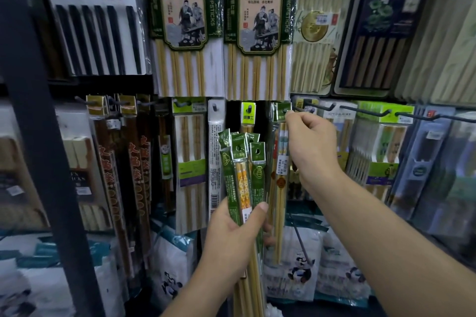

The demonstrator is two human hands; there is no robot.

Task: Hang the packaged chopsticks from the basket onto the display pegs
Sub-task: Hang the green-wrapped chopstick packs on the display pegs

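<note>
head: left hand grips chopstick packs; right hand at peg

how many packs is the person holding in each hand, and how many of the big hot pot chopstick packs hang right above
Green-header packs fanned in the left hand: 4
Green-header pack the right hand holds at the peg: 1
Large hot pot chopstick packs hanging above: 2
Total: 7
</note>
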